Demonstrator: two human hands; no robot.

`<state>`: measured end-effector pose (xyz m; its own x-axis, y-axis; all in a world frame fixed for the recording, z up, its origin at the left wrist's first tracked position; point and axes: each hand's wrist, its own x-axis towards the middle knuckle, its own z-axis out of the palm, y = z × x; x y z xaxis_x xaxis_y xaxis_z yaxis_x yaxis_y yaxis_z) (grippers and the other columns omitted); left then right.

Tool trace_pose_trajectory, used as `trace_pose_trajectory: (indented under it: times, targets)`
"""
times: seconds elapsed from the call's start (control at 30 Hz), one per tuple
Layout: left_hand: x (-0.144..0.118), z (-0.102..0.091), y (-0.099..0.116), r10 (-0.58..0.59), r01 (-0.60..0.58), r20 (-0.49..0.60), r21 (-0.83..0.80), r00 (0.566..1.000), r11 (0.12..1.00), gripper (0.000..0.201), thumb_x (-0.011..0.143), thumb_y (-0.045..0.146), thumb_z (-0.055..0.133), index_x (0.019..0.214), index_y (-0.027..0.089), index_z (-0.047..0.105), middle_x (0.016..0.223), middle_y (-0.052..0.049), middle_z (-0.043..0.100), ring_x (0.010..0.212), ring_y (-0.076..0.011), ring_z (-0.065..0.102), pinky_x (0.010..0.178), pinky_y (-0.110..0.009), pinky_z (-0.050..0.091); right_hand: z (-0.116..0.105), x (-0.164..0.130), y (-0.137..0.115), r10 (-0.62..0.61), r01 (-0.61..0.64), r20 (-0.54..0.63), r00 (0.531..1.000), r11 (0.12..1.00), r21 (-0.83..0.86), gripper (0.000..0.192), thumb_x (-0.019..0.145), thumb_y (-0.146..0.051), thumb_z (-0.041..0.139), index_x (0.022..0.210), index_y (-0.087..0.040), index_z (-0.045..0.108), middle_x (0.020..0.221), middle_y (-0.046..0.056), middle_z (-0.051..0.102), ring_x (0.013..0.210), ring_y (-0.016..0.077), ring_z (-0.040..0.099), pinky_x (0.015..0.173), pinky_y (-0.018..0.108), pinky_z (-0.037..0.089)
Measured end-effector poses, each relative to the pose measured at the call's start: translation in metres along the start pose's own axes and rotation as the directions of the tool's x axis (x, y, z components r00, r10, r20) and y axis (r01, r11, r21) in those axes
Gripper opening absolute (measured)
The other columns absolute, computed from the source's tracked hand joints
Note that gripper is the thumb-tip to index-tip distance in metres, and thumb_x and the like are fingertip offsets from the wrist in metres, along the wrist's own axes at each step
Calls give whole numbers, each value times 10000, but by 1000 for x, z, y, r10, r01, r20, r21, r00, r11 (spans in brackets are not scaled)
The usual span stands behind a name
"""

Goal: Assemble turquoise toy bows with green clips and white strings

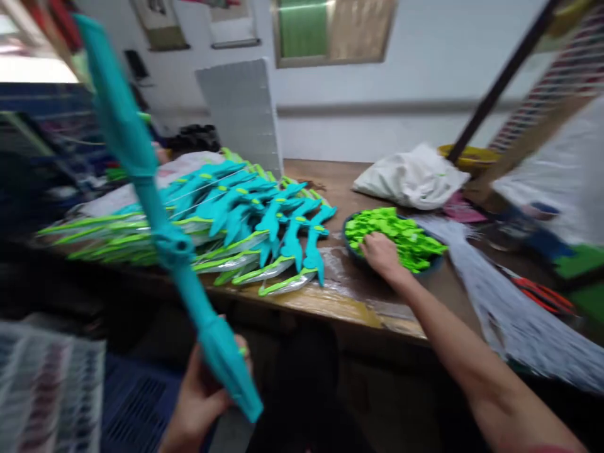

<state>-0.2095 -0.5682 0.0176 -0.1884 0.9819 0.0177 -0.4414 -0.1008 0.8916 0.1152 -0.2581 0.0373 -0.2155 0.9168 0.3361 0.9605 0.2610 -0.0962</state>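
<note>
My left hand [202, 384] is closed around the lower end of a long teal plastic toy bow body [182, 248]. It stands tilted, its top leaning to the upper left, with a round hub at mid-length. A speck of bright green shows by the fingers. At the right, my right hand [380, 253] reaches into a dark round bowl [427, 272] heaped with small bright green plastic pieces [396, 229]. Its fingers are curled down among them, and the fingertips are hidden. Left of the bowl, several teal and green toy bows [268, 220] lie stacked in overlapping rows.
The bows and bowl rest on a brown worktable [325, 173]. A white sack [415, 176] lies behind the bowl. To the right are a bundle of white strings [514, 314] and orange-handled scissors [542, 296]. Blue crates [141, 402] stand at lower left. A grey panel [240, 110] stands upright behind the bows.
</note>
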Motion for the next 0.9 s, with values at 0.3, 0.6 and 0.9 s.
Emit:
trace_pose_trajectory:
  times: [0.3,0.6,0.9]
  targets:
    - [7,18,-20,54,18,136,-481,989,877,546,948,476,672,1460,362,519,1030,-39,674,691,-160,661,482,-237,574,17,8,11,22,-20,12,1000,996,-90,143,911,-232,606,919,-115,689,945,171,692,891,283,639,699,329,403]
    - [-1,24,-19,77,-56,115,-178,990,982,535,860,376,795,1339,272,579,1107,-83,716,959,-265,725,801,-409,625,2,-2,-2,37,13,-260,965,982,188,158,888,-294,565,873,-145,616,903,178,685,872,307,650,753,405,508]
    - [3,58,-13,-76,76,-128,-7,989,997,296,885,402,780,1002,171,637,887,-46,748,608,-121,648,561,-237,549,-78,-147,-126,-307,585,-520,797,606,539,129,942,-206,708,1058,-203,653,1032,58,687,951,164,686,852,285,572]
